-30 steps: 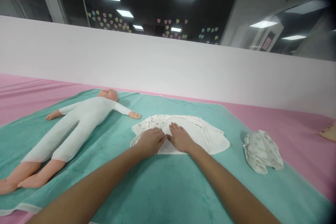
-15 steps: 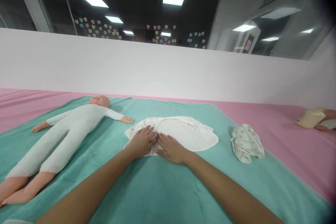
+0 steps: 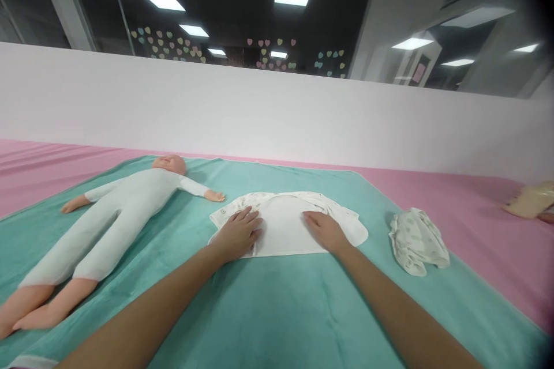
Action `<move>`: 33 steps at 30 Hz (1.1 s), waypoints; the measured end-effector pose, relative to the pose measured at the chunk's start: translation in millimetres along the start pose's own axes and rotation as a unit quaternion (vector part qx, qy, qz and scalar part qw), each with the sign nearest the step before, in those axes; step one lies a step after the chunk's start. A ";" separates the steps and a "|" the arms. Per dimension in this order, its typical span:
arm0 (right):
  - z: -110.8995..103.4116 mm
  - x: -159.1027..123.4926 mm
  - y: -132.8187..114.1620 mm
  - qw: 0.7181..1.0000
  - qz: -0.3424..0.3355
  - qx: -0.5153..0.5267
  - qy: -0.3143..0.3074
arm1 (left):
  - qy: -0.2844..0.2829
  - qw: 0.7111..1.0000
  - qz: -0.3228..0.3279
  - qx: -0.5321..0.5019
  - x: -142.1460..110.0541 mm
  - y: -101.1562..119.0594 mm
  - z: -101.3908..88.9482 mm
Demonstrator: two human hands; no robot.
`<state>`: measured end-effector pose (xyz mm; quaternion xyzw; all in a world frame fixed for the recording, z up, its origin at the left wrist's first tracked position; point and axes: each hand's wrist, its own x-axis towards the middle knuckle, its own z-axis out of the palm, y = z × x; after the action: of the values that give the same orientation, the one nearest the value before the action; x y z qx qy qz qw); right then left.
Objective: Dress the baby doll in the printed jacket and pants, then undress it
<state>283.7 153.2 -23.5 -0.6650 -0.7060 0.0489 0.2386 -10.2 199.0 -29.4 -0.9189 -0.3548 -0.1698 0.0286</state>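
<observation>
White cloth [image 3: 281, 233] spread crosswise

In the head view, it lies on the green blanket [image 3: 277, 311], long axis left to right. The left hand [image 3: 238, 233] rests palm-down, loosely open, on its left part; the right hand [image 3: 328, 230], equally near, bunches its fingers rightward; pinching, I can't tell.

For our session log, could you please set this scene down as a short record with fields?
Left hand: spread palm down on the white cloth, toward its left end
Right hand: at the cloth's right part, apart from the left hand; exact contact unclear
Doll: face up, left of the cloth, in pale clothing
Spotted cloth: crumpled, at right
Blanket: green, under cloth and doll
</observation>
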 end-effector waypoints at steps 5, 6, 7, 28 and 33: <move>-23.1 -7.9 45.4 0.984 0.154 -0.016 0.090 | -0.008 1.000 -0.007 -0.005 -0.6 2.6 -4.6; -26.0 -8.0 54.1 0.982 0.162 -0.023 0.090 | -0.011 1.000 -0.010 -0.008 -0.4 2.9 -5.3; -27.3 -7.6 60.8 0.982 0.163 -0.029 0.089 | -0.013 1.000 -0.013 -0.011 -0.1 2.9 -5.7; -12.3 -0.6 54.8 0.994 0.068 0.059 0.055 | -0.007 0.996 -0.090 0.022 4.1 -9.4 -4.7; -12.6 -0.5 55.2 0.994 0.065 0.070 0.054 | 0.015 0.995 -0.103 0.005 6.0 -8.7 -14.6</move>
<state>339.4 155.7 -33.8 -0.6928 -0.6423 0.0781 0.3184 -16.1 206.8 -14.2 -0.8745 -0.4482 -0.1844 0.0207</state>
